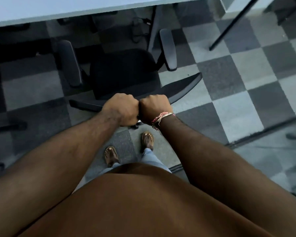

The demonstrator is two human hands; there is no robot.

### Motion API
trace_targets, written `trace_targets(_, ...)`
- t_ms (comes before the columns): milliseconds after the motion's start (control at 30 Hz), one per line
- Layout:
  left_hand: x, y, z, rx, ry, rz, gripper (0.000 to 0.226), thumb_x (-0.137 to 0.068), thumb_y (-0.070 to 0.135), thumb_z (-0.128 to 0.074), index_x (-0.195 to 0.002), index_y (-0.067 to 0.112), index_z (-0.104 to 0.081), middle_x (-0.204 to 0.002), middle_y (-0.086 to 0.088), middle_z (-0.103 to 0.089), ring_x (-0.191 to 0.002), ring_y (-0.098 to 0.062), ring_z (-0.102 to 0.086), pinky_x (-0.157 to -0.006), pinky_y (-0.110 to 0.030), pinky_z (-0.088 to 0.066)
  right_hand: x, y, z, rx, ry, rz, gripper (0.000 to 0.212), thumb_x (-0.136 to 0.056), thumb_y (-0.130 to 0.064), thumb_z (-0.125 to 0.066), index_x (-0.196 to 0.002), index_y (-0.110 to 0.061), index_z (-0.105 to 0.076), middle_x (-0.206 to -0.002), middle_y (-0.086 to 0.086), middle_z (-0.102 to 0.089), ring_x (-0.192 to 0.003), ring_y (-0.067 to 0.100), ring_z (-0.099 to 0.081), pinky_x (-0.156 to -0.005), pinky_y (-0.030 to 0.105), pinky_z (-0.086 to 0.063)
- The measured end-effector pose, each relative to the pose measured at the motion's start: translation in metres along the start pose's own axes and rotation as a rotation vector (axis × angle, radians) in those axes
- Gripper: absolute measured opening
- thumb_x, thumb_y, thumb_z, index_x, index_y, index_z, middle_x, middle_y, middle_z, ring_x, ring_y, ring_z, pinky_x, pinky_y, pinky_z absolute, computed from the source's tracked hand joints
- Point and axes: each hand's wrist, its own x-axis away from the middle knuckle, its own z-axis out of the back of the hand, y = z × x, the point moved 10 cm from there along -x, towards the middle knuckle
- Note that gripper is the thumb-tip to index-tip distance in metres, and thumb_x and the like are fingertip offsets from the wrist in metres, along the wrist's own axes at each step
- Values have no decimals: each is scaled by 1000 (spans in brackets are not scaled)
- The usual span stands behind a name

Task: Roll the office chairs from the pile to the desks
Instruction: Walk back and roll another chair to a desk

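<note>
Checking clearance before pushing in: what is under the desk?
Under the desk: dark cables, a grey leg, checkered carpet. The chair is just short of its edge. The far left lies in shadow.

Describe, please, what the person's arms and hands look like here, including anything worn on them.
Both forearms are bare, with no sleeves in view. The left hand wears nothing: no ring, watch or glove shows. The right hand has no glove either, but its wrist carries a thin pale metal bangle beside a pink and red thread wristband with loose frayed ends hanging down.
</note>
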Motion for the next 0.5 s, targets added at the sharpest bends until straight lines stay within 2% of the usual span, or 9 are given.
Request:
trace_targets(100,-7,33,3,-47,-7,-127,21,-88,41,-54,-78,25,-64,-73,5,-64,-63,-19,-58,-63,-34,-53,32,19,-6,-39,10,-113,20,-86,-35,-54,-70,-26,-47,-82,-1,-69,-77,26,-68,-58,30,-36)
trace_targets(167,-8,54,6,-72,1,-209,20,-87,41,-54,-76,26,-63,-74,5,-64,-66,-19,-61,-63,-34,-54,50,30,-11,-62,24,-182,22,-87,-35,-54,-69,-26,-44,-82,-1,-69,-76,26,-68,-57,30,-36)
trace_targets(333,-17,107,20,-145,37,-434,28,-86,45,-54,-66,26,-50,-71,7,-59,-69,-20,-65,-62,-34,-53,94,60,-20,-87,88,-348,31,-84,-40,-58,-65,-25,-38,-74,-2,-67,-66,26,-66,-53,29,-33)
trace_targets(500,-20,157,17,-243,46,-623,25,-87,44,-53,-72,25,-60,-75,5,-66,-68,-20,-66,-65,-37,-58,138,78,-32,-73,154,-473,27,-78,-45,-64,-67,-26,-48,-71,-1,-68,-62,26,-65,-52,29,-30)
